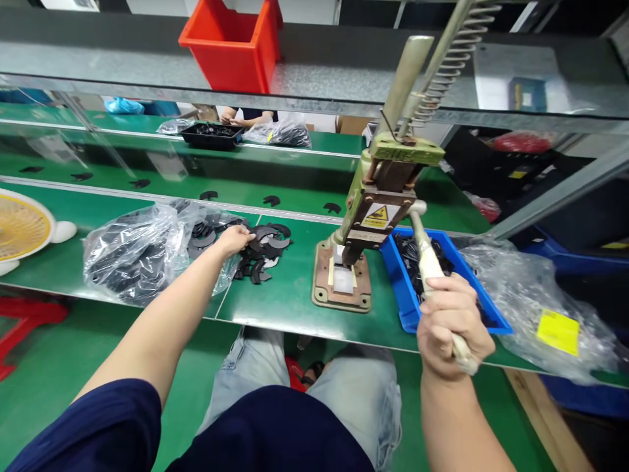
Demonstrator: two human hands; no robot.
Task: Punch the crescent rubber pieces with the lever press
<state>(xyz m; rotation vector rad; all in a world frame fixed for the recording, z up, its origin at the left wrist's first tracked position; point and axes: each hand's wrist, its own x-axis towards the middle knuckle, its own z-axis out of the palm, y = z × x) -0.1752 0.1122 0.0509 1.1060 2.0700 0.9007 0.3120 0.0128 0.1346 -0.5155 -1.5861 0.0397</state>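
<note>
My right hand (pixel 451 322) is wrapped round the pale lever handle (pixel 428 259) of a green hand press (pixel 382 190). The lever slants down from the press head towards me. Below the head is the press's base plate (pixel 342 298), with a light metal block (pixel 343 280) on it. My left hand (pixel 234 240) reaches out to a loose pile of black curved pieces (pixel 268 248). Its fingers are pinched together on a black curved piece at the pile's edge, partly hidden by the fingertips. Beside that hand a clear plastic bag (pixel 142 252) of similar dark pieces lies open.
A blue bin (pixel 405 314) of black parts stands right of the press, beside a clear bag (pixel 540 295). Black pieces (pixel 271 200) lie spaced along the green strip behind. A red bin (pixel 230 56) sits on the shelf; a fan (pixel 24 226) is at left. Another person's hands (pixel 236 118) show beyond.
</note>
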